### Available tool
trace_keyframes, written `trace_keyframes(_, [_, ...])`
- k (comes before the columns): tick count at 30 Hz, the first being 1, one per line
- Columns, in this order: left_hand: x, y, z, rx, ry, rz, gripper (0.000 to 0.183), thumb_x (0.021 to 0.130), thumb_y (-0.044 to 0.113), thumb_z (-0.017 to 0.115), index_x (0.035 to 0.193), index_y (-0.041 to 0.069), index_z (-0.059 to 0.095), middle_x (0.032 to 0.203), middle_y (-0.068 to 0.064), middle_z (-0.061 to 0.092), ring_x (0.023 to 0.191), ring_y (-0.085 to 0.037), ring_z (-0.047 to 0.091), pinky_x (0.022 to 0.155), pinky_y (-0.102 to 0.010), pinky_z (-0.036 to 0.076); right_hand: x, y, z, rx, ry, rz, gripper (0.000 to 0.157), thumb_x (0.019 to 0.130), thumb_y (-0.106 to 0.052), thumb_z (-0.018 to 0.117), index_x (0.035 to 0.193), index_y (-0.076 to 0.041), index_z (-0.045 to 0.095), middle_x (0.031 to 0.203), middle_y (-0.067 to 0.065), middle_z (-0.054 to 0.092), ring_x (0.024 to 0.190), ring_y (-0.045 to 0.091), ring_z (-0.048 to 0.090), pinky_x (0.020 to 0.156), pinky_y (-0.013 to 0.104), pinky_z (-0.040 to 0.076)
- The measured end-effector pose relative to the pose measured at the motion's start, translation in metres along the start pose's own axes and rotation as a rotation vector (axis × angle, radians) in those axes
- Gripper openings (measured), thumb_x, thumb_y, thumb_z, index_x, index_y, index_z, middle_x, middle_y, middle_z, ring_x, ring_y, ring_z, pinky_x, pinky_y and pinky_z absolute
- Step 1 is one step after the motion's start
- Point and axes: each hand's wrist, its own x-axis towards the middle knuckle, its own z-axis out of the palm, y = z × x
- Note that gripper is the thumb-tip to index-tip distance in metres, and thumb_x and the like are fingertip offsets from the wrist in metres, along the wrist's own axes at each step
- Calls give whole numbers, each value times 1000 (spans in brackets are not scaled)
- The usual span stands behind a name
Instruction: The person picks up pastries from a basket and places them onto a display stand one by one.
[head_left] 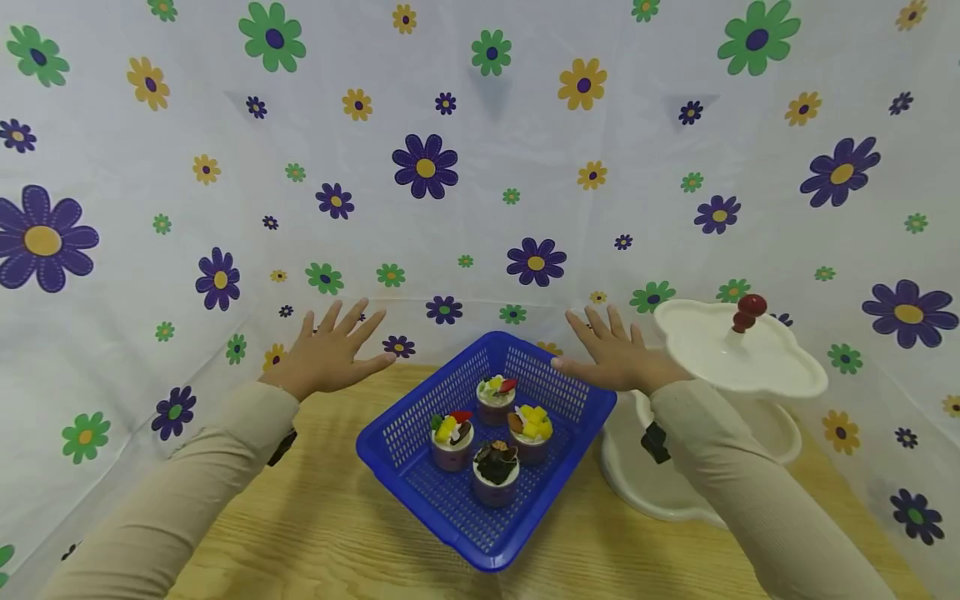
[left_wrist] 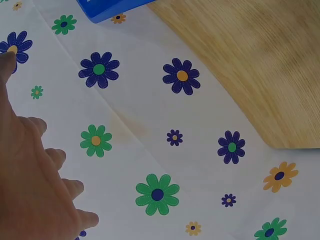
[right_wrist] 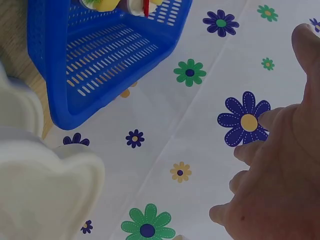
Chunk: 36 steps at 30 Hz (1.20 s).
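Both hands are held up with fingers spread, palms facing away, and nothing in them. My left hand [head_left: 330,354] is up to the left of a blue plastic basket [head_left: 420,508]. Over the basket's right side, my right hand [head_left: 615,354] overlaps its rim in the head view. Inside the basket stand several cupcakes: one with red and white toppings [head_left: 497,400], one with strawberry and yellow fruit [head_left: 452,442], one with yellow cubes [head_left: 531,433], and one with a dark topping [head_left: 496,475]. In the right wrist view the basket [right_wrist: 115,60] lies left of the right hand [right_wrist: 280,170].
A white tiered stand [head_left: 742,350] with a scalloped edge and red knob [head_left: 752,306] rises at the right, beside the right forearm. The wooden table [head_left: 315,500] carries everything. A flower-print sheet [head_left: 480,225] hangs behind and at both sides.
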Motion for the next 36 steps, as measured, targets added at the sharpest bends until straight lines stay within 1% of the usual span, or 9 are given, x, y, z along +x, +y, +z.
trace_keyframes(3, [3, 5, 1, 2, 12, 16, 84, 91, 68, 36, 155, 18, 14, 161, -14, 5, 144, -47, -1, 109, -70, -7, 0, 2, 1, 1, -5, 4, 94, 90, -71, 37, 156, -14, 2, 158, 22, -8, 140, 46, -20, 106, 69, -14])
trace_keyframes(6, [7, 11, 7, 18, 11, 40, 82, 93, 65, 38, 155, 18, 14, 161, -14, 5, 144, -46, -1, 109, -70, -5, -1, 3, 2, 1, -1, 8, 95, 89, -72, 36, 156, -14, 2, 158, 23, -7, 140, 47, -20, 106, 69, -14])
trace_keyframes(8, [10, 13, 15, 36, 7, 58, 82, 93, 65, 38, 156, 18, 12, 161, -13, 3, 144, -45, -1, 110, -69, -4, -1, 3, 5, 7, 8, 6, 94, 89, -72, 37, 156, -14, 3, 158, 23, -6, 140, 47, -20, 107, 69, -14])
trace_keyframes(13, [18, 13, 39, 4, 26, 112, 83, 95, 59, 41, 156, 15, 8, 162, -11, 2, 145, -42, -3, 110, -69, -3, -1, 3, 15, 48, 33, -33, 93, 91, -69, 39, 155, -12, 5, 158, 24, -3, 141, 48, -17, 107, 71, -8])
trace_keyframes(16, [23, 15, 54, -34, 32, 128, 82, 96, 57, 42, 155, 12, 9, 162, -11, 2, 146, -40, -4, 111, -68, -2, -2, 1, 26, 107, 51, -74, 91, 92, -67, 39, 155, -11, 5, 158, 24, -2, 141, 49, -14, 108, 72, -4])
trace_keyframes(21, [28, 20, 83, -91, 41, 168, 82, 96, 55, 43, 154, 6, 13, 160, -16, 8, 145, -41, 4, 112, -67, 4, -2, -4, 49, 227, 94, -142, 86, 94, -60, 42, 155, -11, 8, 159, 23, 1, 142, 49, -9, 109, 71, 1])
trace_keyframes(25, [31, 24, 103, -113, 7, 218, 86, 95, 58, 42, 153, 2, 11, 160, -17, 8, 146, -38, 5, 115, -60, 8, -8, -8, 65, 332, 93, -157, 82, 96, -55, 45, 156, -16, 6, 161, 15, -1, 143, 45, -13, 107, 73, 3])
trace_keyframes(29, [32, 29, 115, -127, -19, 239, 87, 95, 57, 43, 153, 1, 11, 160, -17, 9, 147, -36, 7, 117, -57, 11, -16, -9, 79, 431, 80, -158, 79, 97, -52, 45, 156, -19, 4, 161, 11, -4, 144, 40, -14, 106, 74, 4])
trace_keyframes(36, [34, 30, 128, -130, -37, 248, 80, 98, 52, 41, 153, 0, 12, 159, -18, 10, 146, -37, 8, 116, -58, 13, -31, -10, 107, 551, 82, -160, 77, 97, -48, 50, 156, -23, 8, 161, 10, 5, 146, 36, 5, 112, 65, 12])
